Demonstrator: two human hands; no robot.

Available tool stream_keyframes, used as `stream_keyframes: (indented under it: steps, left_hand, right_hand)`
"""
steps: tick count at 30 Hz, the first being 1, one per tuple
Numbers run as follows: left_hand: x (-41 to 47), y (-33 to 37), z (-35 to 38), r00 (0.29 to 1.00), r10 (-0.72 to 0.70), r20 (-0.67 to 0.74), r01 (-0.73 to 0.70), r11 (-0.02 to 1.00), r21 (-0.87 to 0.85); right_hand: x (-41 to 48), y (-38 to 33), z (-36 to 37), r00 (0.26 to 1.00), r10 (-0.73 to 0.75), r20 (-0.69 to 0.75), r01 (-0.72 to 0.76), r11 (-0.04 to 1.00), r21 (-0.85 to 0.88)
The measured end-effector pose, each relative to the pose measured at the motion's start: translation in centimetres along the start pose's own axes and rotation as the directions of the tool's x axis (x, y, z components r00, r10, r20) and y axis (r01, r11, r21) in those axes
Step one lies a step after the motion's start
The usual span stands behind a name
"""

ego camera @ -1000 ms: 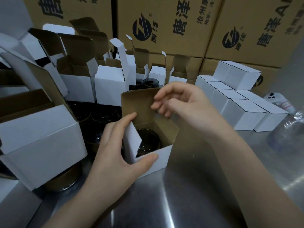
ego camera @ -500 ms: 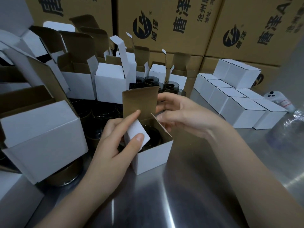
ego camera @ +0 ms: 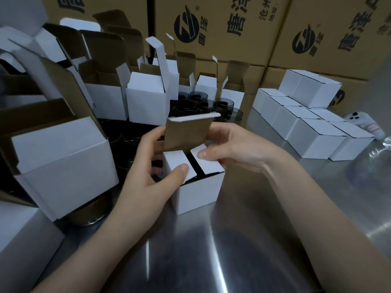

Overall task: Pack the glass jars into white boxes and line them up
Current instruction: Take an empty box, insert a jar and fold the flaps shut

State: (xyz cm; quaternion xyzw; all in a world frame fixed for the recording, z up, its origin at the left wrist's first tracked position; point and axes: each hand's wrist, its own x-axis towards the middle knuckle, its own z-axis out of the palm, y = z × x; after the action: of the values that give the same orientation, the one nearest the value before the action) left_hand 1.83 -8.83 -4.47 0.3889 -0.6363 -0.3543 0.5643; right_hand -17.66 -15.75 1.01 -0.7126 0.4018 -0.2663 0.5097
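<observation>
Both thumbs press the side flaps of the white box (ego camera: 198, 193) at centre frame: left hand (ego camera: 146, 176), right hand (ego camera: 237, 149), fingers curled round it.

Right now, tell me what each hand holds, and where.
The white box: left hand grips its side, thumb on left flap; right hand pinches right flap.

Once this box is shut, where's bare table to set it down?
The bare steel table opens in front of the box, toward the near edge. There is also a smaller strip to its right, up to the row of closed boxes. Left and behind are crowded with open boxes and dark jars.
</observation>
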Motion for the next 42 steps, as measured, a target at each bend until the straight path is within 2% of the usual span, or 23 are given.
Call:
stream_keyframes:
  steps: [3, 6, 10, 13, 16, 18, 21, 28, 32, 36, 39, 42]
  left_hand:
    - [-0.1, 0.2, 0.0, 1.0, 0.009, 0.011, -0.009, 1.0, 0.004]
    - [-0.1, 0.2, -0.1, 1.0, -0.013, 0.001, 0.013, 1.0, 0.016]
    - [-0.1, 0.3, -0.1, 0.999, -0.002, -0.041, 0.004, 0.999, 0.047]
    - [-0.1, 0.2, 0.0, 0.998, 0.035, -0.058, -0.03, 0.996, 0.085]
    - [-0.1, 0.0, -0.1, 0.996, 0.06, -0.061, -0.054, 0.993, 0.107]
    - [-0.1, 0.1, -0.2, 0.996, 0.064, -0.054, -0.059, 0.993, 0.102]
    - [-0.1, 0.0, -0.5, 0.997, 0.067, -0.031, -0.064, 0.995, 0.083]
    - [-0.3, 0.9, -0.3, 0.995, 0.098, 0.005, -0.097, 0.98, 0.176]
    - [0.4, 1.5, -0.6, 0.98, 0.18, 0.081, -0.195, 0.947, 0.255]
    - [1.8, 1.6, -1.2, 0.909, 0.326, 0.259, -0.409, 0.815, 0.41]
    - [1.7, 1.0, -1.2, 0.878, 0.379, 0.292, -0.474, 0.77, 0.428]
    - [1.2, 0.4, -0.7, 0.869, 0.399, 0.293, -0.49, 0.774, 0.4]
  right_hand:
    - [0.0, 0.1, -0.1, 0.999, -0.045, -0.021, 0.043, 0.998, -0.055]
    - [-0.1, -0.1, -0.4, 1.0, -0.026, -0.013, 0.024, 0.992, -0.121]
    - [-0.6, -0.5, -1.0, 0.996, -0.014, 0.089, 0.026, 0.991, -0.133]
    - [-0.8, -0.8, -1.1, 0.998, -0.014, 0.054, 0.017, 0.998, -0.059]
    - [-1.1, -0.7, -1.3, 0.992, -0.118, 0.049, 0.12, 0.991, -0.059]
    - [-1.4, -0.7, -1.3, 0.981, -0.162, 0.106, 0.174, 0.978, -0.114]
    - [-1.6, -0.8, -1.0, 0.977, -0.135, 0.164, 0.16, 0.975, -0.153]
    - [-1.2, -0.7, -0.5, 0.968, -0.219, 0.12, 0.233, 0.964, -0.127]
    - [-1.1, -0.6, -0.3, 0.966, -0.247, 0.077, 0.256, 0.953, -0.16]
    - [-1.2, -0.7, -0.1, 0.955, -0.29, 0.057, 0.296, 0.934, -0.2]
    - [-1.1, -0.6, -0.2, 0.949, -0.305, 0.076, 0.314, 0.932, -0.182]
    - [-0.9, -0.5, -0.3, 0.946, -0.293, 0.135, 0.314, 0.934, -0.169]
